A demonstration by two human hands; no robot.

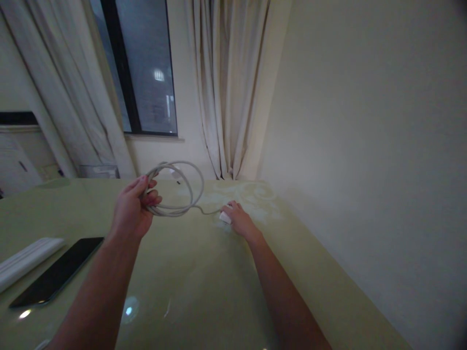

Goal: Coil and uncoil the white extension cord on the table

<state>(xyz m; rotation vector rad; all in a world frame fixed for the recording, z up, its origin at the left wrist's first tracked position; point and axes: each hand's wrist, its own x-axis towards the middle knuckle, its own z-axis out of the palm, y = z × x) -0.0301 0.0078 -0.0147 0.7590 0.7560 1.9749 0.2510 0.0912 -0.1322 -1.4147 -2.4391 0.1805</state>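
A light grey cable (199,187) is wound into loose loops, and my left hand (136,201) is closed around their left side, above the table. From the loops a single strand runs right to a small white block (225,218), which looks like a charger or plug. My right hand (236,217) grips that block from above, at or just over the tabletop. The fingers partly cover it, so its exact kind is hidden.
The glossy pale green table (189,277) borders a plain wall on the right. At left lie a dark flat tablet-like slab (58,272) and a long white object (29,260). Beyond the table hang curtains (228,87) beside a window (146,63).
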